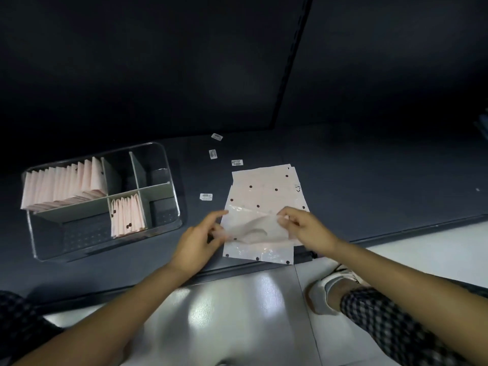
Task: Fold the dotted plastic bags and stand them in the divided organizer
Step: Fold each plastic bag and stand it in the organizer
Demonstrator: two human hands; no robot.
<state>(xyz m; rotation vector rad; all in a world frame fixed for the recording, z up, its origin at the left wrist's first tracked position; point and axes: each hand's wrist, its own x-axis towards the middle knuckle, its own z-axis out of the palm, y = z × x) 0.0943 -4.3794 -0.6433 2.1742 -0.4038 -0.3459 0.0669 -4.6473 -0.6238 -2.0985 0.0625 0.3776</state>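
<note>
organizer [169, 180] left of bags [266, 191]

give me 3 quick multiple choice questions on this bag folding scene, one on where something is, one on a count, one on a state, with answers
1. Where do the flat dotted bags lie?
A. right of the organizer
B. inside the organizer
C. on the floor

2. How many small white labels lie loose on the dark surface?
A. one
B. four
C. seven

3. What is the right hand doing?
A. resting flat on the floor
B. reaching into the organizer
C. pinching the top bag

Answers:
1. A, the stack sits on the dark surface to the organizer's right.
2. B, four labels lie between the organizer and the stack.
3. C, its fingers grip the lifted plastic, as do those of the left hand.
</note>
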